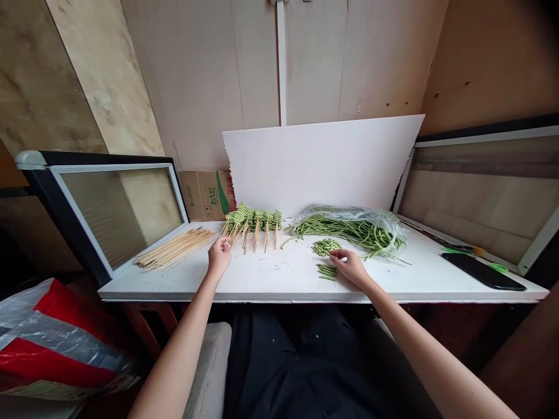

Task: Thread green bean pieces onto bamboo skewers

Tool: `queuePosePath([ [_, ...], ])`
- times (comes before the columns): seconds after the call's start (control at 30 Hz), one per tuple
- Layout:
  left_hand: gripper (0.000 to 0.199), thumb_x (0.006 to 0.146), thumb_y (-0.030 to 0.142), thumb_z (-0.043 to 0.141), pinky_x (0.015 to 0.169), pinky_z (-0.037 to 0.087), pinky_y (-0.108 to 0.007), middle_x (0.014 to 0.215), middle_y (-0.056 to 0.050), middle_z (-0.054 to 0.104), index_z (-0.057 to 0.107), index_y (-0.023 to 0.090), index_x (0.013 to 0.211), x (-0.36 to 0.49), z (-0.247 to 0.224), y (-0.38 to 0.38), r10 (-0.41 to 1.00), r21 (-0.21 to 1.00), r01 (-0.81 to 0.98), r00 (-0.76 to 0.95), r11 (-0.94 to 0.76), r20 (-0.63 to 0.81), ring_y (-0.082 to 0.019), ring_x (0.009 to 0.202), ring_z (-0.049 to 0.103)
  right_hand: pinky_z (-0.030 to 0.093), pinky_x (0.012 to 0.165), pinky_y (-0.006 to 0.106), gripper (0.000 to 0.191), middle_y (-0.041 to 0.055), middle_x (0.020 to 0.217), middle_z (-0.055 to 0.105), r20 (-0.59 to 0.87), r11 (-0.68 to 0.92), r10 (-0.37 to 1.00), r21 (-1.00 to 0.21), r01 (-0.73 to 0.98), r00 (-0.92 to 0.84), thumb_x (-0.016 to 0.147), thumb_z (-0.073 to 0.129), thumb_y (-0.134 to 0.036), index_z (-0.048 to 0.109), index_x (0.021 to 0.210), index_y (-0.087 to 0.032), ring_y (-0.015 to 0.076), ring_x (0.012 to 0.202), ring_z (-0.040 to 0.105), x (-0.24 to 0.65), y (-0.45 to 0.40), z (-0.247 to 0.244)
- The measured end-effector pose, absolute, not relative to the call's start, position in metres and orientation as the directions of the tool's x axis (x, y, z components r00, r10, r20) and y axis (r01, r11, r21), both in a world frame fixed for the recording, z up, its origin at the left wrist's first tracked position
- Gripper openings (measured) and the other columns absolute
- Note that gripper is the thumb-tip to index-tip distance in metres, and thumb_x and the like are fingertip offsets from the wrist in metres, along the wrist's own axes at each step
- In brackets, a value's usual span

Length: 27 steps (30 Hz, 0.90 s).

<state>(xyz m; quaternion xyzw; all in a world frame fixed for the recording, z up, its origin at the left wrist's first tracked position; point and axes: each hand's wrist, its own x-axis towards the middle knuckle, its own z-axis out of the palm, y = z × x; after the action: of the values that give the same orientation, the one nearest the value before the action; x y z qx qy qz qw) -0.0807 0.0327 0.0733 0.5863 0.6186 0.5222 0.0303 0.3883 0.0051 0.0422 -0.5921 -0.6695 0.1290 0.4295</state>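
My left hand (219,256) is closed in a pinch just in front of the bean skewers (257,220); what is between its fingertips, if anything, is too small to make out. Those skewers lie in a stacked row, green bean pieces at the far end and bare sticks towards me. My right hand (349,267) has its fingers drawn together at the edge of a pile of small cut bean pieces (325,247); its fingertips hide whatever they pinch. Close beside it lies a short row of longer bean pieces (326,272).
Bare bamboo skewers (174,249) lie at the left of the white table (271,282). Long green beans (345,228) spill from a clear plastic bag (388,224). At the right is a black phone (483,270). A white board (323,163) and cardboard box (205,195) stand behind.
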Motion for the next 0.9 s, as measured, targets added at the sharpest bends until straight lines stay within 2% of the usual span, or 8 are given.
queuePosePath([
  [0.07,0.032,0.098,0.018,0.046,0.077,0.055,-0.03,0.083,-0.005,0.076,0.071,0.018,0.118,-0.09,0.073,0.033,0.763,0.7,0.686,-0.34,-0.199,0.55,-0.02,0.074,0.071,0.056,0.092,0.04,0.032,0.013,0.107,0.08,0.419,0.264,0.906,-0.679,0.685,0.066,0.09,0.063,-0.038,0.08,0.105,-0.017,0.0299,0.098,0.073,0.388,0.006,0.041],
  [0.13,0.032,0.098,0.018,0.047,0.081,0.055,-0.031,0.083,-0.005,0.076,0.07,0.019,0.119,-0.097,0.073,0.033,0.758,0.711,0.684,-0.374,-0.164,0.534,-0.022,0.079,0.073,0.056,0.092,0.041,0.034,0.0128,0.105,0.08,0.416,0.264,0.907,-0.678,0.686,0.061,0.089,0.063,-0.04,0.08,0.106,-0.016,0.03,0.098,0.073,0.389,0.008,0.04],
  [0.3,0.029,0.095,0.014,0.052,0.095,0.054,-0.035,0.115,-0.012,0.079,0.068,0.02,0.117,-0.107,0.07,0.038,0.728,0.737,0.673,-0.475,-0.062,0.494,-0.027,0.105,0.074,0.057,0.09,0.04,0.036,0.013,0.103,0.081,0.408,0.259,0.911,-0.678,0.688,0.059,0.087,0.063,-0.044,0.081,0.105,-0.017,0.03,0.095,0.073,0.391,0.012,0.038],
  [0.47,0.032,0.094,0.01,0.05,0.098,0.054,-0.036,0.123,-0.015,0.076,0.064,0.019,0.122,-0.117,0.067,0.039,0.681,0.757,0.652,-0.574,0.043,0.455,-0.028,0.115,0.072,0.057,0.087,0.04,0.037,0.0136,0.105,0.081,0.399,0.258,0.915,-0.683,0.683,0.054,0.086,0.063,-0.044,0.081,0.104,-0.017,0.0302,0.093,0.074,0.392,0.014,0.037],
  [0.67,0.035,0.093,0.01,0.051,0.096,0.055,-0.037,0.117,-0.016,0.078,0.064,0.017,0.124,-0.136,0.067,0.032,0.647,0.769,0.631,-0.629,0.103,0.43,-0.029,0.116,0.073,0.056,0.086,0.041,0.043,0.0137,0.102,0.08,0.418,0.28,0.908,-0.645,0.712,0.021,0.086,0.061,-0.05,0.081,0.104,-0.017,0.0318,0.094,0.074,0.393,0.014,0.039],
  [0.8,0.036,0.092,0.009,0.052,0.092,0.057,-0.037,0.099,-0.01,0.081,0.066,0.02,0.123,-0.144,0.066,0.031,0.664,0.781,0.616,-0.628,0.106,0.405,-0.029,0.108,0.076,0.056,0.084,0.04,0.044,0.0141,0.105,0.08,0.403,0.275,0.915,-0.652,0.707,0.016,0.085,0.059,-0.051,0.081,0.105,-0.018,0.0321,0.095,0.074,0.392,0.012,0.041],
  [0.9,0.038,0.091,0.007,0.052,0.09,0.057,-0.034,0.094,-0.007,0.081,0.065,0.021,0.123,-0.149,0.065,0.032,0.687,0.776,0.623,-0.606,0.099,0.4,-0.026,0.105,0.077,0.056,0.083,0.04,0.044,0.0138,0.103,0.08,0.4,0.269,0.916,-0.656,0.705,0.022,0.084,0.059,-0.051,0.081,0.104,-0.018,0.0317,0.093,0.074,0.391,0.01,0.043],
])
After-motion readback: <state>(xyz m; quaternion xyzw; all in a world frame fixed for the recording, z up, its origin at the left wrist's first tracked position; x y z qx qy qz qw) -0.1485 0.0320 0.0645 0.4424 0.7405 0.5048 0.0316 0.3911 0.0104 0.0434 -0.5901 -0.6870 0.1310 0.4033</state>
